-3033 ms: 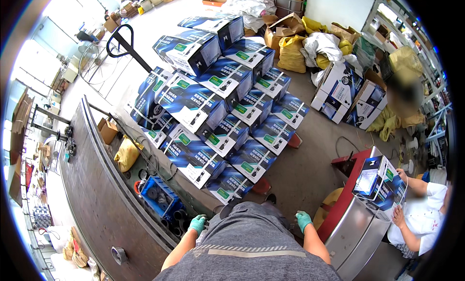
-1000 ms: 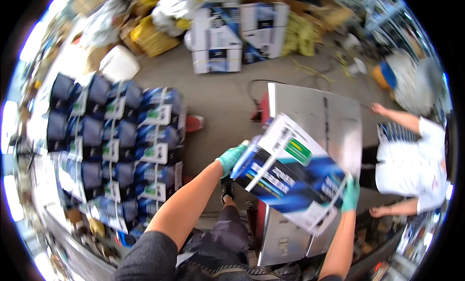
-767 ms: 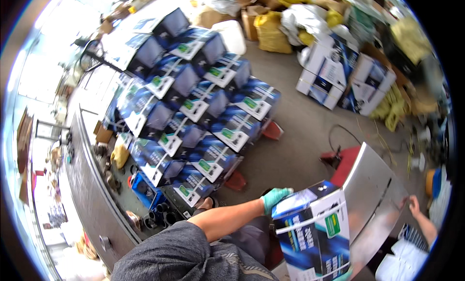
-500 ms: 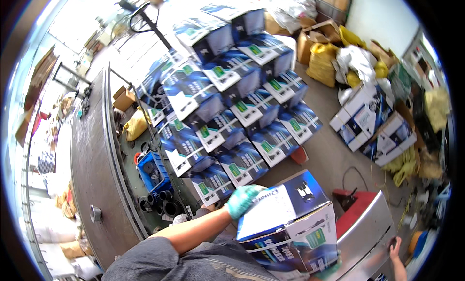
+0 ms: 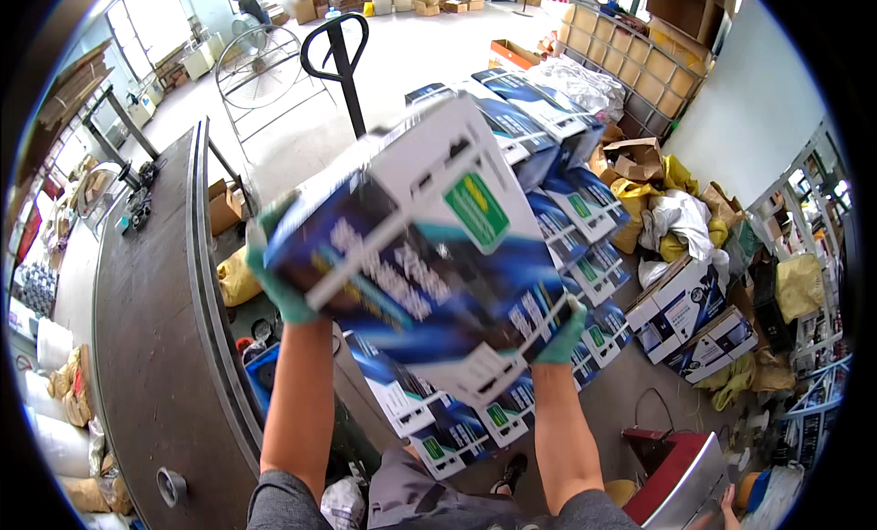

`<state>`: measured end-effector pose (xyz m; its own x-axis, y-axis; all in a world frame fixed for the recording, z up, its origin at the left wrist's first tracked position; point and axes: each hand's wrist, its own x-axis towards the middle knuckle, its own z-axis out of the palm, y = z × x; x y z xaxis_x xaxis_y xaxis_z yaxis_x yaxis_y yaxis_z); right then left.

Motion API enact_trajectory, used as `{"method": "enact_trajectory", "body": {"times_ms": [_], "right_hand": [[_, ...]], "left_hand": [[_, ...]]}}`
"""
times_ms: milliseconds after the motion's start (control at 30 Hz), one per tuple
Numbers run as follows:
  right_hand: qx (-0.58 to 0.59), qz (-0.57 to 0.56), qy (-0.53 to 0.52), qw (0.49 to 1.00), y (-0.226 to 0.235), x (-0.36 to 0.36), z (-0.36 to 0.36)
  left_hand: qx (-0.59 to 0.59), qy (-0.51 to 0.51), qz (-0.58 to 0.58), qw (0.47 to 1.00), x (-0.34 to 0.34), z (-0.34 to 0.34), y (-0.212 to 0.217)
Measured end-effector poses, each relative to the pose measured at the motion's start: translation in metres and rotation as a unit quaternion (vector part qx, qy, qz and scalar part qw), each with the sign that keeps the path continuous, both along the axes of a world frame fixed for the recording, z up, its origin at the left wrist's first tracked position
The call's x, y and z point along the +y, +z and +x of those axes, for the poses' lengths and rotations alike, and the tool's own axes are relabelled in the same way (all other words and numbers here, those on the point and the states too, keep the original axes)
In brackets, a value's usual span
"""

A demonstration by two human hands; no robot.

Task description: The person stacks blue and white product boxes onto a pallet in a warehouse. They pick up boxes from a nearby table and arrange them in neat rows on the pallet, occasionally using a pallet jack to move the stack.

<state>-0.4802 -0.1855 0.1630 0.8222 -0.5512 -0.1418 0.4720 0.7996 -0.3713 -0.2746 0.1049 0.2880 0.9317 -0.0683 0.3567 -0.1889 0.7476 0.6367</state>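
Note:
I hold up a blue and white printed cardboard box (image 5: 429, 256), tilted, in front of a stack of like boxes. At its left side, my left hand (image 5: 277, 272) in a green glove grips the edge. My right hand (image 5: 564, 333), gloved in green too, grips the lower right edge. The stacked boxes (image 5: 598, 201) show beyond and below the held one, which hides much of the pile. Motion blurs part of the held box.
A pallet jack handle (image 5: 343, 59) rises behind the boxes. The long dark workbench (image 5: 137, 347) runs along my left, with a grey ring on it. Two boxes (image 5: 681, 302) and several sacks (image 5: 676, 224) lie at right. Another person's hand (image 5: 728, 503) is near the red and silver machine (image 5: 671, 489).
The box has been lifted from beside the red and silver machine up and left, over the stack. Both my arms are now stretched forward, and the view has tilted upward.

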Motion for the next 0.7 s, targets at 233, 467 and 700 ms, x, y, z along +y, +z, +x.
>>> {"method": "enact_trajectory", "body": {"times_ms": [233,467,700], "right_hand": [[0.139,0.018,-0.046,0.989,-0.02,-0.007,0.197],[0.433,-0.841,-0.051,0.321,-0.138,-0.005,0.221],[0.491,-0.757,0.01,0.431,-0.116,0.006,0.237]], "left_hand": [[0.138,-0.094,0.042,0.985,-0.045,0.259,-0.068],[0.204,-0.109,0.258,0.938,-0.083,0.243,-0.198],[0.121,-0.15,0.29,0.937,-0.068,0.235,-0.201]]}}
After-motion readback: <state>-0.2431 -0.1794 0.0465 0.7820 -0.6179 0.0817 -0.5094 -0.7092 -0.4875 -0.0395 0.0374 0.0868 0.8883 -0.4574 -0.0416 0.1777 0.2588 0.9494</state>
